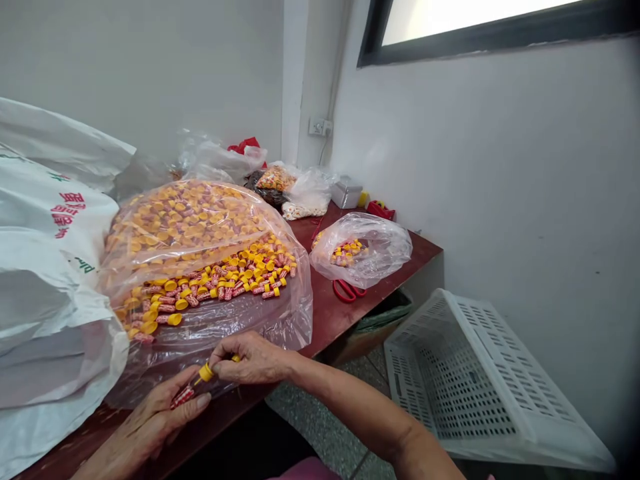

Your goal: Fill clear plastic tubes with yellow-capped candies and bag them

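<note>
Near the table's front edge, my left hand (163,410) is closed on a small red-and-white patterned bottle (183,397), tilted up to the right. My right hand (253,358) pinches a yellow cap (205,372) just above the bottle's mouth. A thin stem shows between cap and bottle; whether it is inside the bottle I cannot tell. Another bit of yellow (235,359) shows at my right fingers, mostly hidden. Just beyond both hands lies a large clear plastic bag (295,313), open toward me, with many yellow-capped red bottles (230,283) in it.
A white woven sack (55,267) covers the table's left side. Right of the big bag are a smaller clear bag (387,243) of capped bottles and red-handled scissors (346,291). Bags and a grey box (347,193) stand behind. A white plastic crate (505,373) leans beside the table.
</note>
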Motion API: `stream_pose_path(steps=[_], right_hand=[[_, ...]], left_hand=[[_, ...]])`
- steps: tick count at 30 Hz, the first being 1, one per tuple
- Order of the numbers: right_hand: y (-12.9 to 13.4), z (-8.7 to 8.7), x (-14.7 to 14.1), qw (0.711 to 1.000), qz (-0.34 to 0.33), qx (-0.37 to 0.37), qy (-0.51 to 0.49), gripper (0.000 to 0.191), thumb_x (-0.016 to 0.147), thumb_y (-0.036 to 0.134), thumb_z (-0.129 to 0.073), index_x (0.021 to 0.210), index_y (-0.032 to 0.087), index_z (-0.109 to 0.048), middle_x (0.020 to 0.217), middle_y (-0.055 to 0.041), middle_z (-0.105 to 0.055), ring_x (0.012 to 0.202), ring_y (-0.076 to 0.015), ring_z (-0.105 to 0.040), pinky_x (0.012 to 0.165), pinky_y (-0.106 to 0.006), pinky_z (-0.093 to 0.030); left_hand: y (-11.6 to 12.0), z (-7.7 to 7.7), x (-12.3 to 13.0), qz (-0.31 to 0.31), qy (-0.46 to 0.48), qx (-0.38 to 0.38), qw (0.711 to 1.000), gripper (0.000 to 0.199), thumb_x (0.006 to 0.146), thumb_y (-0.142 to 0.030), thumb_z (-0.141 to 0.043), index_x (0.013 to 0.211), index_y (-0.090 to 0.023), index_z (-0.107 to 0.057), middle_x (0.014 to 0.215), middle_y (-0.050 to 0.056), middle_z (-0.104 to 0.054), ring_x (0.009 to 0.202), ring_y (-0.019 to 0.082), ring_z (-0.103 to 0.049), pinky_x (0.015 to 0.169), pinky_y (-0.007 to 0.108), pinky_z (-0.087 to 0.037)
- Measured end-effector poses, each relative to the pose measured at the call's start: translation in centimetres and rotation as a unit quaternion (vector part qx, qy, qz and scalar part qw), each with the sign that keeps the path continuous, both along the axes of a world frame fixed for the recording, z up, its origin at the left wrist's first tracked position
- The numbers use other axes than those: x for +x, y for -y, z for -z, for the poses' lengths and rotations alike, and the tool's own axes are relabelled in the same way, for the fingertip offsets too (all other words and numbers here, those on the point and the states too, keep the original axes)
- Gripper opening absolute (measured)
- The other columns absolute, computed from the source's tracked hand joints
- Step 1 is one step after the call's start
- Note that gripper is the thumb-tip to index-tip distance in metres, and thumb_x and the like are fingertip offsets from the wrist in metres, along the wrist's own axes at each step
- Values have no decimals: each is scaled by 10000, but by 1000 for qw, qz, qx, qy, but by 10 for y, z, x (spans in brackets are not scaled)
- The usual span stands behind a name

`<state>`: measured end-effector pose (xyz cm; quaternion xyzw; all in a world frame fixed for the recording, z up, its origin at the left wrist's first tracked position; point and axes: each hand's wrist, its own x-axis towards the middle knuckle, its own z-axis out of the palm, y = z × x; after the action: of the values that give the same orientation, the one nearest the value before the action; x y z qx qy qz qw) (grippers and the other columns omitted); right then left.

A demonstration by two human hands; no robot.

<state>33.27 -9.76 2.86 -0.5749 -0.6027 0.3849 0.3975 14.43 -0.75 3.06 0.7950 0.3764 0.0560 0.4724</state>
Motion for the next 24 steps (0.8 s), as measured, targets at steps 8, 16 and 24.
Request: stream_pose_path(steps=[8,16,24], right_hand=[[-2,-3,-3,995,-9,-14,-96,206,812,350,-553,809,148,-595,702,40,-522,651,-68,-444,599,-174,-352],[-7,-6,-15,981,1,-54,-184,267,750,398,-636,738,150,-539,648,61,-457,576,-50,-373,532,-163,-308],[-10,-16,-33,998,-15,37,48,151,807,262,-554,696,175,-499,661,51,-494,616,-75,-457,584,-181,-341]], left_hand=[[-2,3,-4,-14,-18,-14,1000,606,645,-573,-585,1161,-256,-609,1134,64,-645,1051,307,-577,788,371,-527],[0,2,-10,19,22,20,999,525,699,-512,-577,1153,-251,-602,1232,70,-588,1211,313,-461,1023,394,-364],[2,-14,-1,97,5,39,994,313,793,-442,-506,890,-158,-592,814,22,-634,768,195,-563,677,244,-449]])
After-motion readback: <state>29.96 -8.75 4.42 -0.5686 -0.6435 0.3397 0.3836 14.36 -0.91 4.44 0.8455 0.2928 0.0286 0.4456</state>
